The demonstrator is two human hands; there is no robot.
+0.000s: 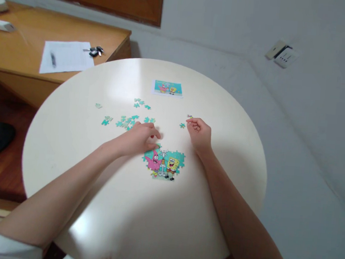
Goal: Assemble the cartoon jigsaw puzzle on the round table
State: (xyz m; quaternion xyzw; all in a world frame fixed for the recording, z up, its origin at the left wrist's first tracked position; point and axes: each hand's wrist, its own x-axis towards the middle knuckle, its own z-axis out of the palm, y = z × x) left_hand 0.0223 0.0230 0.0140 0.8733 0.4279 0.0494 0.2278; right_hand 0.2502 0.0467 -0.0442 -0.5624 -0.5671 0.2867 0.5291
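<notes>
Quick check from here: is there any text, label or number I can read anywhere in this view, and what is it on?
None can be read.
Sheet of paper on the wooden desk: printed lines, too blurred to read.
Reference picture on the round table: cartoon figures, any lettering too small.
Assembled puzzle by the left hand: no words visible.
Wall switch panel: no readable marks.

A wooden desk (23, 44) stands behind the table, carrying a sheet of paper (65, 57) with a pen (53, 59) on it, and keys (95, 51) just beside the sheet. A white object (2, 25), perhaps a box, lies further left. A wall switch (283, 54) sits at right.
</notes>
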